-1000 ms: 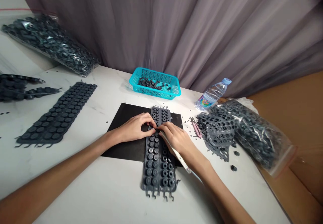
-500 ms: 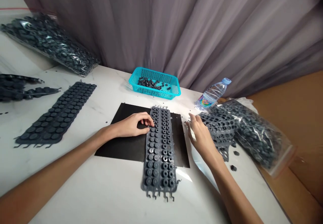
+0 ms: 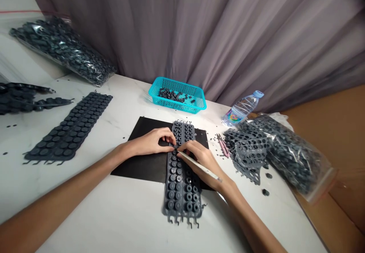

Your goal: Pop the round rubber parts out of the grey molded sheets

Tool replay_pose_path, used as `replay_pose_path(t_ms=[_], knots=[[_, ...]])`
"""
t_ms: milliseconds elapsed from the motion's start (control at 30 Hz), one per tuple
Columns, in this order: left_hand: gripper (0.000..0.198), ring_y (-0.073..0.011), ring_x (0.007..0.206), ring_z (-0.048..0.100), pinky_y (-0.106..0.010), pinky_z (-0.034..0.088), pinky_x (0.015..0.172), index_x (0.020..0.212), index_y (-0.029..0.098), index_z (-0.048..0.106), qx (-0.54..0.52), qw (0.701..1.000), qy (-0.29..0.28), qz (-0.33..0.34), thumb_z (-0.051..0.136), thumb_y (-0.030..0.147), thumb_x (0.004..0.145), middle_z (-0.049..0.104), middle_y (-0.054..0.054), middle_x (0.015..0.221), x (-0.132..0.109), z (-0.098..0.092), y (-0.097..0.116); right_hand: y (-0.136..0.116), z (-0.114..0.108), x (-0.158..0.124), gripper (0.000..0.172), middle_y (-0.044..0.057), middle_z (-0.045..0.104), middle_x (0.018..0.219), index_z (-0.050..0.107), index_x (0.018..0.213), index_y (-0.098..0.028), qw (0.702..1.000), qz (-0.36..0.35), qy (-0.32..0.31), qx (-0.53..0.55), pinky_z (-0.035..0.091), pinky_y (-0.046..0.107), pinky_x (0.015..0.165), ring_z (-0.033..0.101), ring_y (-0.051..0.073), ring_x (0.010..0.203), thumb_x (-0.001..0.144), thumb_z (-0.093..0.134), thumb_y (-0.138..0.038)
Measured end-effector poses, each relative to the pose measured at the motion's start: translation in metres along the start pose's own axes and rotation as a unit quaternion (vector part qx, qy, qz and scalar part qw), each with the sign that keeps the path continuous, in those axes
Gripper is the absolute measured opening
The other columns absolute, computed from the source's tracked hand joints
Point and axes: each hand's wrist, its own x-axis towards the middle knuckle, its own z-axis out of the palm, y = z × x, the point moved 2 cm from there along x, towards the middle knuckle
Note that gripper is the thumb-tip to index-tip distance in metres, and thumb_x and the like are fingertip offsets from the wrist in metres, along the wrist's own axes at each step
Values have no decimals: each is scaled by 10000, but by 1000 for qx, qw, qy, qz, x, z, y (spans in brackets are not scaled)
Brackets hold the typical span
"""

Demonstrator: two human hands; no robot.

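Observation:
A long grey rubber sheet of small round parts [image 3: 182, 184] lies across a black mat [image 3: 145, 161] in front of me. My left hand [image 3: 154, 142] rests on the sheet's left edge with fingers curled, pressing it down. My right hand [image 3: 199, 158] is closed around a thin white pen-like tool [image 3: 199, 164], whose tip meets the sheet close to my left fingertips.
A turquoise basket [image 3: 199, 104] with loose grey parts stands behind the mat. A water bottle [image 3: 242, 108], pink snips [image 3: 222, 145], emptied rubber webbing [image 3: 248, 150] and a bag of it [image 3: 293, 158] lie right. Another full sheet [image 3: 71, 127] and bagged parts [image 3: 62, 51] lie left.
My right hand went out to the right toward the webbing, then came back to the sheet with the white tool. My left hand stayed on the sheet.

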Motion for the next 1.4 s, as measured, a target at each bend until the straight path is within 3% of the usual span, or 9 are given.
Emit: replay_pose_path(t_ms=[400,567,800,900,1000,1067,1133,1300,1400], knots=[[181,-186,916,601,-354,499,844,1013,232,707,-6,1000,0,0,712,313,852,664,-41,1053,0,0,1,-7,1,1,136,15,635,981,632,1045,-244,999,24,9,-36,515,301,781,613,173,871,1047,535,-339],[178,-184,915,594,-351,497,842,1005,225,702,-6,1000,5,-1,715,308,849,653,-39,1045,0,1,1,-4,8,3,219,58,655,1122,606,1241,-261,992,-1,12,-127,564,313,805,651,206,1032,1062,497,-327],[172,-189,923,587,-355,494,854,1001,218,693,-4,1000,6,-2,708,304,853,649,-39,1033,0,0,1,15,29,1,267,93,670,1166,559,1317,-239,954,-76,24,-289,504,265,527,650,229,1062,1074,470,-306],[193,-194,934,589,-364,491,868,1011,221,678,-10,1000,-7,-1,710,342,864,644,-40,1045,0,1,0,13,34,1,258,92,674,1167,546,1311,-222,951,-82,42,-296,475,276,515,666,223,1023,1085,436,-280],[206,-198,954,584,-372,489,884,1019,225,661,-13,1000,-17,-2,696,375,883,632,-45,1066,1,1,-1,11,32,4,275,89,652,1199,519,1328,-224,960,-38,73,-269,486,289,579,676,225,1005,1098,388,-298],[206,-201,961,582,-378,487,894,1017,229,661,-12,1000,-22,-3,691,385,886,630,-48,1070,2,1,-2,17,20,4,295,109,623,1229,512,1329,-212,957,43,131,-255,489,304,623,679,234,960,1100,363,-325],[210,-203,968,582,-383,485,906,1018,234,665,-12,1000,-27,-3,697,388,879,634,-50,1075,2,1,-3,32,1,-2,314,136,607,1209,532,1290,-179,934,141,195,-265,487,328,667,673,243,890,1097,339,-336],[205,-198,962,587,-379,487,901,1021,230,663,-11,1000,-24,-4,691,379,883,638,-52,1084,0,1,-1,81,-39,-27,353,151,621,1036,620,1095,-129,895,240,147,-346,433,346,655,650,269,803,1073,339,-341],[195,-198,980,590,-371,486,913,1031,231,659,-5,1000,-29,-5,670,380,905,635,-54,1102,-1,-1,2,90,-46,-29,405,178,637,1120,532,1343,-109,904,226,152,-330,434,355,657,656,286,843,1063,351,-339]])
